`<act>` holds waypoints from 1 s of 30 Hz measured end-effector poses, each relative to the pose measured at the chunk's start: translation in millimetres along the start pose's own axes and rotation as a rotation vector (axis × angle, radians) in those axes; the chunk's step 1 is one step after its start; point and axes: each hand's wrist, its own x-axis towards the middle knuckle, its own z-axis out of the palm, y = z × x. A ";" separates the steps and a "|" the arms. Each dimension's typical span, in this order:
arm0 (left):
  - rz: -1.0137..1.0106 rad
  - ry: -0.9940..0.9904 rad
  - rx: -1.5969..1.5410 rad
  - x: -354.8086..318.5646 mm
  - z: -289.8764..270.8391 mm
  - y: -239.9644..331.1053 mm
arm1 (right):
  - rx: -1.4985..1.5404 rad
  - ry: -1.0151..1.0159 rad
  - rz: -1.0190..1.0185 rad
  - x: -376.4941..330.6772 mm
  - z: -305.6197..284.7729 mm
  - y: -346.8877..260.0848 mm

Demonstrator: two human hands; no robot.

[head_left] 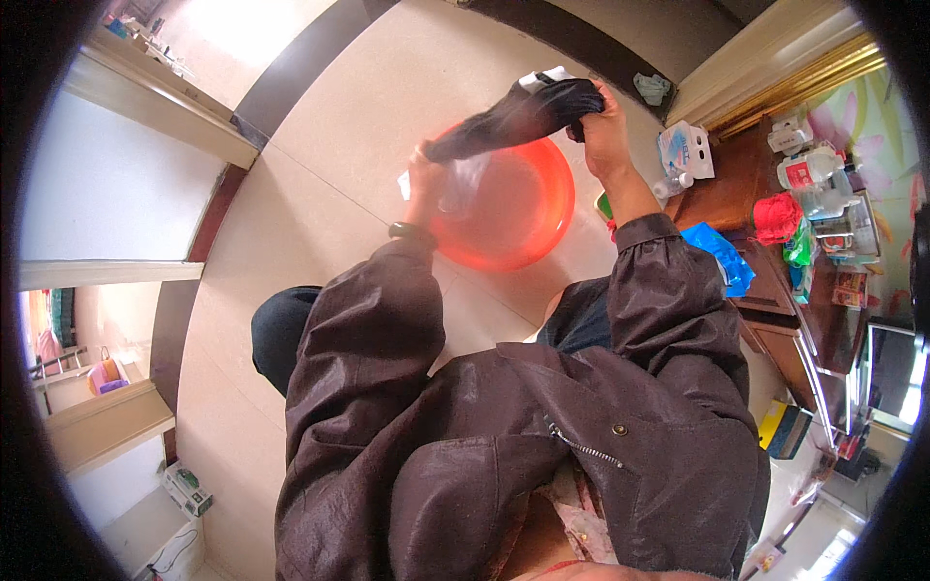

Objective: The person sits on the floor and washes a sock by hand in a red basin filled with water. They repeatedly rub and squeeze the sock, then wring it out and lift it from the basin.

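A black cloth (518,114), maybe a small garment, is stretched between my two hands above a red plastic basin (557,198). My left hand (424,179) is closed around its left end, over the basin's left side. Higher up, at the far right side of the basin, my right hand (606,136) grips the other end. A white patch (547,77) shows along the cloth's far edge; I cannot tell whether it belongs to it. The basin stands on the floor and seems to hold cloudy water. Something white (405,184) shows beside my left hand, its kind unclear.
At the right a wooden cabinet (712,208) bears bottles, a red bundle (777,218) and a blue bag (719,257). A white jug-like container (685,150) and a clear bottle (672,185) stand near my right forearm. A crumpled plastic bag (652,89) lies by the far doorway.
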 end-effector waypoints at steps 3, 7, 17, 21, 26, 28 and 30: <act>-0.046 0.054 -0.054 25.4 -15.7 20.1 | -0.028 0.058 0.040 1.5 -9.0 3.9; 0.123 0.087 0.122 46.7 -40.5 45.6 | -0.028 0.101 0.074 2.3 -13.9 9.7; -0.276 -0.424 0.405 26.8 -45.7 25.9 | -0.393 0.128 0.099 8.7 -19.8 43.6; -0.291 -0.462 0.081 -17.9 -33.4 -2.6 | -0.768 -0.099 -0.133 -3.0 -16.2 67.3; -0.001 -0.807 0.625 -32.5 -22.1 -51.1 | -0.852 -0.250 -0.078 -9.1 -10.3 76.2; -0.008 -0.821 0.747 -17.2 -19.3 -68.7 | -0.797 -0.215 -0.121 -5.9 -7.9 70.7; -0.029 -0.657 0.658 2.6 -20.1 -75.3 | -0.790 -0.136 -0.274 -1.4 -5.9 61.0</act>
